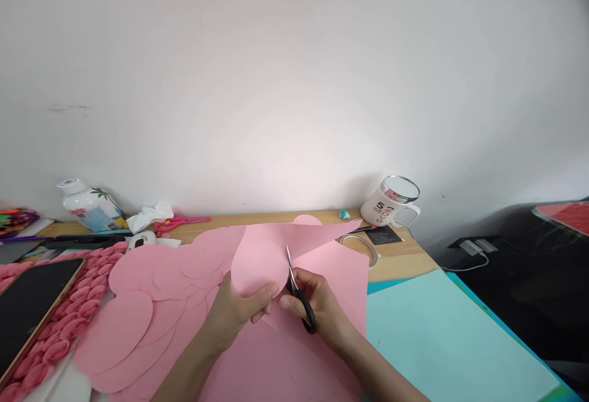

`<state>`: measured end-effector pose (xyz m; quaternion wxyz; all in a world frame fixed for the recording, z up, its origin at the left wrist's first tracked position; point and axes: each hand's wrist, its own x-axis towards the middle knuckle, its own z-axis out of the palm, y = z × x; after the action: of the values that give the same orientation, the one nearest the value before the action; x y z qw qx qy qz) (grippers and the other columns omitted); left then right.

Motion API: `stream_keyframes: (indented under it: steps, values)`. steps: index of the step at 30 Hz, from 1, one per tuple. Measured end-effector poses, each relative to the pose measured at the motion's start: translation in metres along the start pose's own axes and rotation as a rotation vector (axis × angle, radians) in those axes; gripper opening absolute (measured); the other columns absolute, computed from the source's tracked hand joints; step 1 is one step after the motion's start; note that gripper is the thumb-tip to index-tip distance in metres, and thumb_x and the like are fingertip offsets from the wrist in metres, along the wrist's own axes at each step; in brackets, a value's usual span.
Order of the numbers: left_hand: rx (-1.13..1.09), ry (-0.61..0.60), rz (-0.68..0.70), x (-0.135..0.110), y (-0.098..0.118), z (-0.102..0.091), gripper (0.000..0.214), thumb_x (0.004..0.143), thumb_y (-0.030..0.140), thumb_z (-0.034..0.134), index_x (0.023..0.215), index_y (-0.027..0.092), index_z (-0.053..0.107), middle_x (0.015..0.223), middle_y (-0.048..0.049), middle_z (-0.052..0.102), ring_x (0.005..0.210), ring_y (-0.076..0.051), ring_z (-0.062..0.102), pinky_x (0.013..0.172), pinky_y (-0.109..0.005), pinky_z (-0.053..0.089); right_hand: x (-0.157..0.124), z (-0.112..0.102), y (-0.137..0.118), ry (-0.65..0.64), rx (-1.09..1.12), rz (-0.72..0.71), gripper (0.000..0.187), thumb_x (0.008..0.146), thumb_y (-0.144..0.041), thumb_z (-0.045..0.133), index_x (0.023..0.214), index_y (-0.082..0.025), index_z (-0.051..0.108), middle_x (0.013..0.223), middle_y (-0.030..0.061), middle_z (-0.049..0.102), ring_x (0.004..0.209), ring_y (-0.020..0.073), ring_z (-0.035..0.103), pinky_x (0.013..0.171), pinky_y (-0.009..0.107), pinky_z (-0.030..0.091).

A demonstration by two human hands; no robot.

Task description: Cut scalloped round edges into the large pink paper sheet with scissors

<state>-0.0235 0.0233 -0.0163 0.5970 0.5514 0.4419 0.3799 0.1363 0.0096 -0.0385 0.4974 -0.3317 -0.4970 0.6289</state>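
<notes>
My left hand [243,304] grips a sheet of pink paper [260,264] by its lower edge, thumb on top. The held part has a rounded outline, and a strip of it stretches off to the right. In my right hand [317,304] is a pair of scissors [304,307] with black handles, its blades pointing up against the paper's right edge. Whether the blades are apart is hard to make out. Beneath both hands lies a larger pink sheet [285,365]. Left of them, several cut pink paper shapes [122,328] with rounded edges overlap in a pile.
A white mug [380,208] stands at the back right beside a roll of tape [375,255]. Light blue sheets [446,334] lie at right. Pink-handled scissors [177,224], a tissue [150,216], a white bottle [92,205] and a phone [37,304] on a pink mat are leftward.
</notes>
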Motion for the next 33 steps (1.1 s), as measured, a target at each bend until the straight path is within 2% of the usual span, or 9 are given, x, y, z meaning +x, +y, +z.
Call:
stream_keyframes:
  steps: [6, 12, 25, 33]
  values:
    - [0.01, 0.011, 0.012, 0.001, -0.003, -0.002, 0.03, 0.075, 0.029, 0.058, 0.051, 0.015, 0.047, 0.043, 0.0054, 0.039, 0.04, -0.005, 0.033, 0.039, -0.021, 0.026, 0.001, 0.001, -0.001, -0.013, 0.003, 0.0, 0.031, 0.061, -0.034, 0.076, 0.071, -0.013, 0.056, 0.057, -0.0054, 0.042, 0.053, 0.0074, 0.03, 0.049, 0.021, 0.021]
    - [-0.006, 0.031, 0.0, 0.001, 0.0, -0.002, 0.026, 0.074, 0.026, 0.058, 0.052, 0.016, 0.047, 0.043, 0.006, 0.038, 0.04, -0.006, 0.032, 0.039, -0.021, 0.024, 0.002, 0.002, -0.005, 0.003, -0.047, 0.03, 0.035, 0.06, -0.04, 0.075, 0.066, -0.014, 0.053, 0.053, -0.006, 0.039, 0.05, 0.0074, 0.028, 0.046, 0.022, 0.02]
    - [-0.068, 0.04, -0.035, 0.0, 0.004, -0.003, 0.028, 0.071, 0.028, 0.059, 0.051, 0.017, 0.043, 0.043, 0.0064, 0.035, 0.042, -0.007, 0.03, 0.041, -0.023, 0.022, 0.0, 0.004, -0.008, 0.046, -0.1, 0.108, 0.038, 0.058, -0.045, 0.075, 0.065, -0.015, 0.053, 0.048, -0.0048, 0.047, 0.045, 0.008, 0.038, 0.043, 0.02, 0.029]
    - [-0.103, 0.048, -0.035, 0.001, 0.004, -0.004, 0.029, 0.07, 0.027, 0.06, 0.05, 0.018, 0.041, 0.044, 0.0062, 0.034, 0.044, -0.007, 0.029, 0.043, -0.025, 0.021, -0.001, 0.003, -0.011, 0.032, -0.132, 0.092, 0.039, 0.06, -0.049, 0.072, 0.063, -0.015, 0.053, 0.047, -0.0041, 0.048, 0.044, 0.0088, 0.041, 0.043, 0.021, 0.032]
